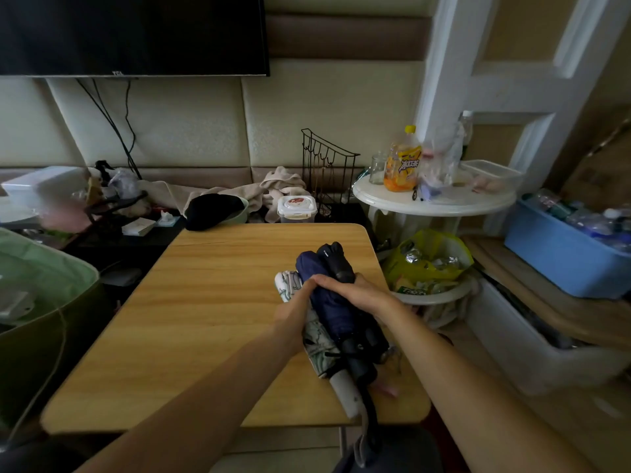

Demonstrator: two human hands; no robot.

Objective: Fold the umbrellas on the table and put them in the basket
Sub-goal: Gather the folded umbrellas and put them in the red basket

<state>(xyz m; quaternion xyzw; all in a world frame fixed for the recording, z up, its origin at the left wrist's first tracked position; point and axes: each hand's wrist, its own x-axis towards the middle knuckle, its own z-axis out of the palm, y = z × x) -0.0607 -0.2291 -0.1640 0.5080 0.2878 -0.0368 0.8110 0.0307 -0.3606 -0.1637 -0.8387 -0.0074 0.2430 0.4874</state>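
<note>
Now both hands grip folded umbrellas (327, 295) on table (205, 302); left hand (295, 312); right hand (355, 291).

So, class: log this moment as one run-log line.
left hand: grips white umbrella | right hand: grips navy umbrella | table: bundle resting

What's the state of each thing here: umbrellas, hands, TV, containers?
Navy blue umbrella: folded, gripped.
Black umbrella: folded, in the same bundle.
White patterned umbrella: folded, lowest of the bundle.
Left hand: grips the bundle.
Right hand: grips it from above.
Black wall TV: off.
White lidded plastic box: closed.
</note>
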